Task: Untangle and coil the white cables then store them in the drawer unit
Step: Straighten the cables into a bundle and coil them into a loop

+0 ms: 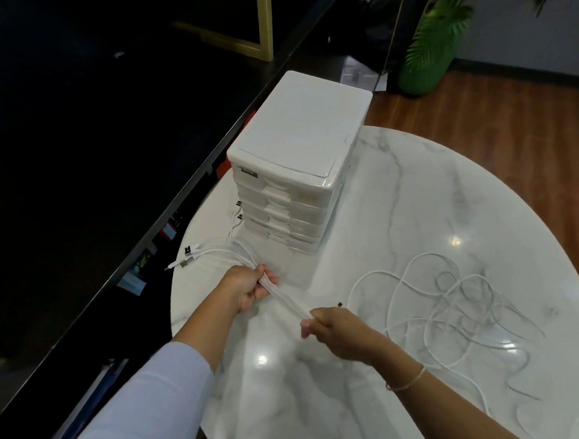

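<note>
On the marble table (450, 201) stands the drawer unit (298, 159). Our left hand (244, 285) and right hand (337, 332) both grip the bundled cables (285, 298) stretched between them; loose ends tangle rightward.

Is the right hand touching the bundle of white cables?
Touching. The head view shows the right hand with its fingers curled round the bundle of white cables, which runs straight to the left hand.

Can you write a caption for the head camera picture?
Both hands grip a cable bundle before the closed drawer unit.
</note>
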`<state>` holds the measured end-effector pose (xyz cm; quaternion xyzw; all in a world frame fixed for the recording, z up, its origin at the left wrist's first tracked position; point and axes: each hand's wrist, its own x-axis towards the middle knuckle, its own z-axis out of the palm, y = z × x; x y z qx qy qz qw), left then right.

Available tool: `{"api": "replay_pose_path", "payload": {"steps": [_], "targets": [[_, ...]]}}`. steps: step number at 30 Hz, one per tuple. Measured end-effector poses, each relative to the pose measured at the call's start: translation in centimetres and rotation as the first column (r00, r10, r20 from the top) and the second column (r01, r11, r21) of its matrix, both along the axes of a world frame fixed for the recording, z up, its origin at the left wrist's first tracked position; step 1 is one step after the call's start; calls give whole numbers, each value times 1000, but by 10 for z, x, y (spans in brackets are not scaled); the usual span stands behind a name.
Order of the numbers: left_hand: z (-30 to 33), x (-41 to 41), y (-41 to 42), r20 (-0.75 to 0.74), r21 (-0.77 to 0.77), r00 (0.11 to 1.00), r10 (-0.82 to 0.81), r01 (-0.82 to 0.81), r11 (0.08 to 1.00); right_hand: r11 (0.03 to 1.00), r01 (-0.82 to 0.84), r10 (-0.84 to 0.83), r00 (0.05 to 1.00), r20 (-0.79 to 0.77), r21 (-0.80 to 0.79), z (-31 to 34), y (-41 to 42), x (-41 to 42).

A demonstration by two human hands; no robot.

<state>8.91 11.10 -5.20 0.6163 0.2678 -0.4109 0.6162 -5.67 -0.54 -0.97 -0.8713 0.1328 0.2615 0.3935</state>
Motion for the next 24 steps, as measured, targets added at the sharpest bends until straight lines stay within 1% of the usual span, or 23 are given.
{"api": "replay_pose_path", "payload": {"steps": [2, 5, 9, 13, 15, 16, 18, 19, 21, 22, 23, 24], "targets": [[2, -5, -3, -16, -6, 999, -29, 29, 1000, 998, 52, -53, 998, -24, -39, -5, -12, 2], [3, -8, -4, -32, -19, 999, -44, 43, 999, 992, 9, -19, 997, -80, -122, -12, -15, 6], [1, -2, 1, -9, 1, 1000, -5, 5, 1000, 999, 51, -49, 993, -108, 8, -15, -7, -4], [0, -2, 0, -50, -9, 998, 41, -42, 999, 975, 173, -158, 981, -117, 138, -21, -8, -12], [-1, 6, 1, -42, 7, 997, 71, -71, 997, 951, 237, -205, 964, -170, 197, -24, -12, -14], [0, 10, 1, -35, 29, 997, 66, -65, 997, 947, 252, -215, 958, -187, 201, -26, -14, -15], [2, 15, 3, -9, 83, 999, -34, 34, 996, 958, 237, -209, 962, -175, 161, -28, -14, -14], [4, 17, 3, 8, 122, 992, -128, 126, 984, 965, 224, -203, 966, -158, 134, -28, -14, -13], [9, 18, 0, 34, 226, 944, -327, 311, 923, 974, 201, -187, 973, -137, 100, -29, -12, -10], [13, 18, -2, 44, 296, 907, -419, 389, 872, 978, 188, -176, 976, -130, 88, -29, -13, -9], [15, 15, -3, 65, 417, 852, -520, 450, 790, 981, 178, -167, 979, -119, 80, -28, -13, -8], [18, 11, -4, 77, 595, 778, -623, 466, 655, 983, 168, -159, 980, -116, 69, -27, -14, -7]]}}
